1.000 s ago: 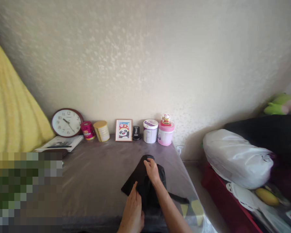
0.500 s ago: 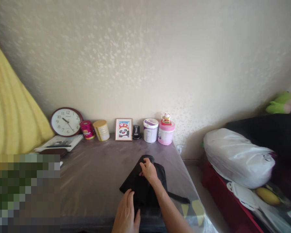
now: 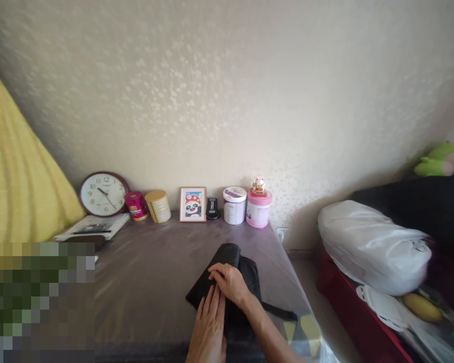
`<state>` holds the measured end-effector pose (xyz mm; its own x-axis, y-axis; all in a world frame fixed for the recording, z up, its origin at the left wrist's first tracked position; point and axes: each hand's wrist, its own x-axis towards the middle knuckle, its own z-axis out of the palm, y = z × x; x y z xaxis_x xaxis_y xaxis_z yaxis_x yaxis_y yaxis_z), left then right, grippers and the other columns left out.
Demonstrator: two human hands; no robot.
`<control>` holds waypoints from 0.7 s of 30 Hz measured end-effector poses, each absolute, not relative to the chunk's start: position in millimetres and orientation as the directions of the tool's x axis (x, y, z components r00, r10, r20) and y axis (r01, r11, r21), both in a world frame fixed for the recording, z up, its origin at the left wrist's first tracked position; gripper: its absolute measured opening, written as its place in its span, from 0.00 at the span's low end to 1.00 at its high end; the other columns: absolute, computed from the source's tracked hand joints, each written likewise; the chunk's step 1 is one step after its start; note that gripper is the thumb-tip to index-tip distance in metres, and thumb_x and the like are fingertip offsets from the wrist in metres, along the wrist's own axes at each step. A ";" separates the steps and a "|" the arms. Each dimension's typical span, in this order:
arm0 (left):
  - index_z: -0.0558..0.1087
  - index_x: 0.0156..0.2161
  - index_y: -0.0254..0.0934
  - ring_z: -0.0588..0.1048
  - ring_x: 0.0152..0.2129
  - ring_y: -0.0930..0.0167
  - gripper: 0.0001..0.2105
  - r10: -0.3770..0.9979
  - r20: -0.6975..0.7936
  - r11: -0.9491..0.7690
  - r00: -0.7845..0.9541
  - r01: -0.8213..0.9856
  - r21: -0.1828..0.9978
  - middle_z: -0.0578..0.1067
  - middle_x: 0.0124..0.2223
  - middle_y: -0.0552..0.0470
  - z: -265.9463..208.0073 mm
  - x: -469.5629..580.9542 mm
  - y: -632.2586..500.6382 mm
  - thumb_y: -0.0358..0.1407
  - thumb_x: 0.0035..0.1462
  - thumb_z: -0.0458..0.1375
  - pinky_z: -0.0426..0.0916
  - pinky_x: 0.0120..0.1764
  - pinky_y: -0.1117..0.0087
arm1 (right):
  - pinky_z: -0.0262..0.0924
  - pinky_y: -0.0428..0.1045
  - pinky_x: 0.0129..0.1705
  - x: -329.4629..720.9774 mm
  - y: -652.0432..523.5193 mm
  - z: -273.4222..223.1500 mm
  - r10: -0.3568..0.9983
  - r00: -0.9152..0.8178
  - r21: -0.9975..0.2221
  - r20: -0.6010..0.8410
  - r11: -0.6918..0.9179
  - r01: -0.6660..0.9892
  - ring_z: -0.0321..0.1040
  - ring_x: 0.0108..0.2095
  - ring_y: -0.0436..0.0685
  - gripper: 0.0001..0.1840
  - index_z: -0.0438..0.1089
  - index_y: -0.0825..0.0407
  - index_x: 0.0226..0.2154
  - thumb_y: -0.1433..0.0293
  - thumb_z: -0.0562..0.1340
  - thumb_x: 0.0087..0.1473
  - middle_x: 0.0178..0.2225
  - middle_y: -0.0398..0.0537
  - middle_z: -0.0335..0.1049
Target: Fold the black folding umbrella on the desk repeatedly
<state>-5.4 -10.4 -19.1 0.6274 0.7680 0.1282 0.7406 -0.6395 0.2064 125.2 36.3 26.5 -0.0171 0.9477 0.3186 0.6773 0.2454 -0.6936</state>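
A black folded cloth item (image 3: pixel 237 267) with a dark strap (image 3: pixel 280 312) lies on the grey-purple table (image 3: pixel 147 287) near its front edge. My right hand (image 3: pixel 229 283) rests on the middle of the black item, fingers curled over its fabric. My left hand (image 3: pixel 210 325) lies flat on the item's near left part, fingers straight and pointing away from me, touching the right hand's fingers.
Along the wall stand a round clock (image 3: pixel 103 193), a pink tin (image 3: pixel 136 205), a gold tin (image 3: pixel 158 205), a framed panda picture (image 3: pixel 192 204), a white tub (image 3: pixel 234 204) and a pink tub (image 3: pixel 258 207). A white bag (image 3: pixel 374 247) lies at the right.
My right hand has slid back from the far end of the black item toward me. My left hand has moved forward and laid flat on the item beside it.
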 end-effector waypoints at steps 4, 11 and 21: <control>0.46 0.62 0.27 0.48 0.61 0.60 0.43 0.754 0.155 -0.655 0.638 0.718 0.236 0.46 0.65 0.41 -28.9 -8.9 -7.4 0.22 0.33 0.48 0.53 0.59 0.58 | 0.53 0.50 0.53 131.7 29.1 12.7 0.856 -0.127 -0.550 0.502 0.429 0.717 0.64 0.48 0.53 0.12 0.73 0.48 0.37 0.70 0.54 0.58 0.39 0.43 0.75; 0.40 0.63 0.30 0.44 0.62 0.62 0.46 0.792 0.091 -0.602 0.603 0.749 0.278 0.41 0.66 0.43 -22.7 -5.3 -6.5 0.20 0.32 0.47 0.52 0.60 0.60 | 0.41 0.59 0.59 158.4 68.5 -6.9 0.868 -0.059 -0.462 0.493 0.319 0.828 0.58 0.55 0.55 0.15 0.73 0.48 0.38 0.70 0.50 0.60 0.44 0.46 0.73; 0.40 0.62 0.25 0.49 0.61 0.63 0.45 0.840 -0.016 -0.520 0.543 0.812 0.265 0.46 0.65 0.38 -12.2 -5.6 -0.8 0.20 0.33 0.48 0.53 0.58 0.63 | 0.56 0.54 0.53 162.8 58.3 7.1 0.797 0.159 -0.530 0.583 0.225 0.818 0.64 0.48 0.56 0.17 0.70 0.53 0.44 0.71 0.48 0.59 0.45 0.53 0.71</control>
